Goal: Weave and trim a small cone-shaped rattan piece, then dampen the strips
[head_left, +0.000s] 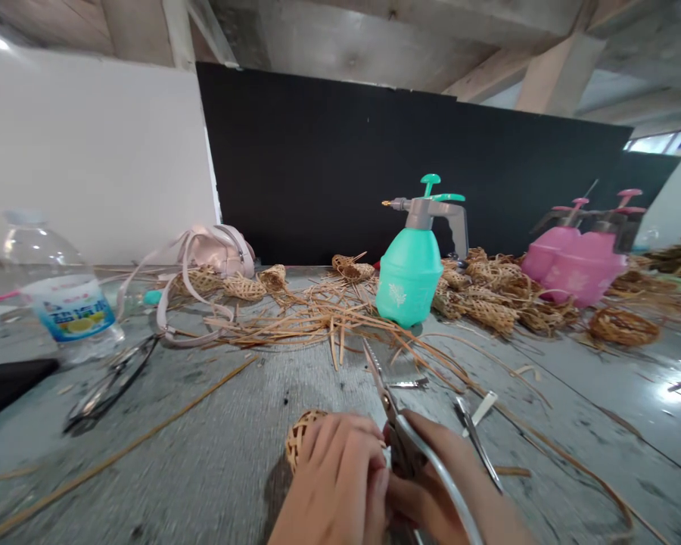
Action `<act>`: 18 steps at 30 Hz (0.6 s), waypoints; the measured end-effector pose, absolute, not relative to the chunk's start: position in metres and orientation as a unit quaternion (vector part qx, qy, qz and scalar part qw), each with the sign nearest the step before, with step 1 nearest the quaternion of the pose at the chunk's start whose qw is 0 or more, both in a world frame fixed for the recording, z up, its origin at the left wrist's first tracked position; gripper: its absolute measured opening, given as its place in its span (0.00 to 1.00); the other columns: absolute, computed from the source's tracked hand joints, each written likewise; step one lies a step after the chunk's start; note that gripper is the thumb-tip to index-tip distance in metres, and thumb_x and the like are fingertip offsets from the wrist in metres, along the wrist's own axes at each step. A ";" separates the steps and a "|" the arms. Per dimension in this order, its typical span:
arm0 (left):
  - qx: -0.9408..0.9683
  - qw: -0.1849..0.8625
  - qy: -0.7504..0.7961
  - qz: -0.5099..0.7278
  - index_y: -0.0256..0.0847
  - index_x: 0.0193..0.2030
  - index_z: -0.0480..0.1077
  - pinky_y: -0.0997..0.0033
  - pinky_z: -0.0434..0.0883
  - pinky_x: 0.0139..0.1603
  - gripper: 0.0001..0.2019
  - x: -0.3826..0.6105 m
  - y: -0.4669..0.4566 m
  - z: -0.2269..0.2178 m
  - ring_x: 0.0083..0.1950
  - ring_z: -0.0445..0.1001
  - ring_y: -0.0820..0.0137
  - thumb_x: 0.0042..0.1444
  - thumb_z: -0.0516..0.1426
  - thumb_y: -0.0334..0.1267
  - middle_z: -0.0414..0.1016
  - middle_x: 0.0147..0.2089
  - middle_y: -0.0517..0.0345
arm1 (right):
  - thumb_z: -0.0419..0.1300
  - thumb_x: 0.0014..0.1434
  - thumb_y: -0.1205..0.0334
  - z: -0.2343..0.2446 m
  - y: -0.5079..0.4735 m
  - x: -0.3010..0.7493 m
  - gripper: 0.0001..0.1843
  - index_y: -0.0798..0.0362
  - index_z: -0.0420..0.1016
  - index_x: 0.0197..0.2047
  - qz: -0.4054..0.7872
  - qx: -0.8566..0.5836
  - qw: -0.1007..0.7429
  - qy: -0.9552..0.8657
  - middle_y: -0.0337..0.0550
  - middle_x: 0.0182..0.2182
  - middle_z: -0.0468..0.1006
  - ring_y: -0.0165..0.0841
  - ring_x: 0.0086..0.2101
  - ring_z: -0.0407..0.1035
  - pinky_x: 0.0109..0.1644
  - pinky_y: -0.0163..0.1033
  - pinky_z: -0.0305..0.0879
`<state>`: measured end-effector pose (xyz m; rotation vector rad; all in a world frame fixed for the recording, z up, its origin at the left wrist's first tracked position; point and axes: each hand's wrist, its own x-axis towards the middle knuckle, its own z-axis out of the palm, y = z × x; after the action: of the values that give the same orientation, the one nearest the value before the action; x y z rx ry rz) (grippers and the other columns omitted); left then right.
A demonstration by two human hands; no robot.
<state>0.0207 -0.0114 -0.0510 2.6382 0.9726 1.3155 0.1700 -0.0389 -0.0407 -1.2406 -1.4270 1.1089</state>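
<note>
Two hands, both mine, sat low at the bottom edge of my view. My left hand (340, 477) was curled closed, its fingers (340, 446) wrapped around a small woven cane basket (300, 439) that stuck out past them on the left, held just above the gray wooden table (164, 446). My right hand (436, 484) was clenched on the silver handles of metal shears (431, 473), their narrow blades pointing up and away beside the basket. I could not tell whether the blades touched it. A second metal-handled tool (477, 446) lay just right of that hand, apart from it.

Open tabletop spread left of my hands and ahead of them. Farther off, from left to right, were a black flat object (11, 386), a plastic water bottle (57, 288), eyeglasses (110, 386), a pale pink bag (216, 250), loose cane strips (318, 325), a teal pressure sprayer (408, 276), a heap of woven pieces (491, 295), two pink sprayers (573, 261) and a round woven basket (623, 327).
</note>
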 end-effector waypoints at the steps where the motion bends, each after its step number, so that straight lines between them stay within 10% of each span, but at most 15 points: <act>1: 0.847 0.006 0.309 0.433 0.43 0.29 0.56 0.70 0.68 0.30 0.08 0.021 -0.012 -0.052 0.29 0.71 0.70 0.51 0.45 0.24 0.73 0.30 0.60 | 0.65 0.38 0.48 -0.043 -0.036 0.166 0.22 0.48 0.72 0.36 0.462 -0.497 0.460 -0.573 0.44 0.32 0.72 0.41 0.34 0.68 0.41 0.45 0.67; 18: 0.824 0.101 0.320 0.456 0.42 0.29 0.58 0.71 0.68 0.32 0.08 0.012 -0.013 -0.029 0.31 0.70 0.71 0.54 0.45 0.26 0.70 0.31 0.58 | 0.62 0.47 0.48 -0.053 -0.033 0.153 0.31 0.49 0.65 0.53 0.530 -0.463 0.453 -0.548 0.49 0.42 0.73 0.43 0.44 0.68 0.46 0.44 0.66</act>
<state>0.0122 -0.0128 -0.0288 2.4340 0.9458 1.3476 0.1534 -0.0327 -0.0534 -1.1423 -1.3533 1.3080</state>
